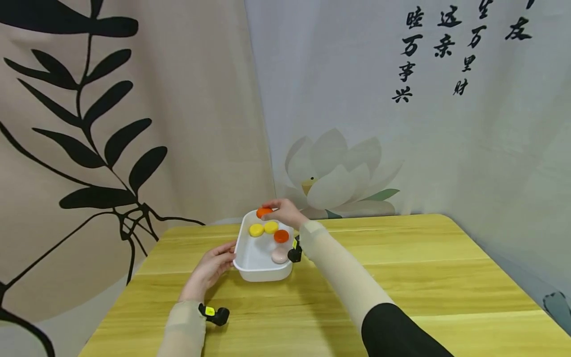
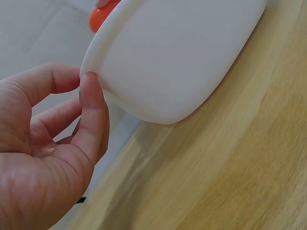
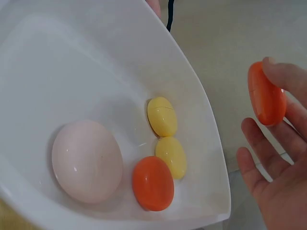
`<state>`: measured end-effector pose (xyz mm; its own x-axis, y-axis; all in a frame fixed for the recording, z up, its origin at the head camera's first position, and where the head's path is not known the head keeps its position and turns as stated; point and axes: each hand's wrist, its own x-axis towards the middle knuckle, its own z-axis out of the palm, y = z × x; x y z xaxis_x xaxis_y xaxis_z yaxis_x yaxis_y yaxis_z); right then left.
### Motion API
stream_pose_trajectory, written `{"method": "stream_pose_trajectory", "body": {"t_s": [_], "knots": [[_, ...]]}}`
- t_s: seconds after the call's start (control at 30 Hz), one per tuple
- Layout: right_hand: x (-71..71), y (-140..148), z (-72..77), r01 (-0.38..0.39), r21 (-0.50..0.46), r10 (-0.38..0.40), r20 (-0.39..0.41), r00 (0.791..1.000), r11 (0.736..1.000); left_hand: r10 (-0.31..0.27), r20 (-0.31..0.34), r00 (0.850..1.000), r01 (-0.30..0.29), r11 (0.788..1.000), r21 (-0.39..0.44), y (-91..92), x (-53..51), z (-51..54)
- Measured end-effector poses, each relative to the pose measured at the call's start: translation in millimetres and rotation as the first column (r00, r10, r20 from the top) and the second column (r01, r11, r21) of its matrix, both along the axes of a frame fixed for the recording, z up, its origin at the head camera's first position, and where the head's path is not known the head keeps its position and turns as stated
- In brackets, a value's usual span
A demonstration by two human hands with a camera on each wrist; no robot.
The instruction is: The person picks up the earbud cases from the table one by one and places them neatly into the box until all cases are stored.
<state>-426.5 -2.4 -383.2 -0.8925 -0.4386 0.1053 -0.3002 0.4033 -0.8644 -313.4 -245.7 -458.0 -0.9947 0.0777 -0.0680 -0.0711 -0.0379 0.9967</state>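
My left hand pinches the rim of a white plastic tray between thumb and fingers at its left side. In the left wrist view the tray's smooth side shows above the wood. My right hand holds an orange, rounded, glossy piece with a seam, between thumb and fingers, over the tray's far end. Inside the tray lie two small yellow pieces touching each other, a second orange piece beside them, and a larger pale pink piece.
The wooden table spreads around the tray, its far edge close behind it. A fabric backdrop with dark leaves, a lotus and writing hangs behind. Each wrist wears a small black camera.
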Motion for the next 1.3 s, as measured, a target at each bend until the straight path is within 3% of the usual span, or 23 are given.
{"method": "stream_pose_trajectory", "body": {"t_s": [0.37,0.63,0.83,1.3], "knots": [[-0.6,-8.3,-7.2,-0.011,-0.037,0.012,0.022,1.000,0.999,-0.019,-0.009,1.000,0.019,1.000,-0.001,-0.7,2.3,0.4],[0.2,-16.6,-18.0,0.005,0.052,-0.006,0.021,1.000,0.999,-0.006,-0.004,1.000,0.006,1.000,0.023,-0.1,2.0,0.5],[6.4,-21.5,-16.8,0.005,0.090,-0.005,-0.006,1.000,0.996,-0.002,0.003,1.000,0.002,1.000,0.023,-0.1,1.5,0.3],[2.9,-26.0,-23.7,-0.003,0.064,-0.001,0.059,0.998,0.998,-0.021,-0.007,1.000,0.021,0.999,0.027,-1.9,1.0,-1.8]]}}
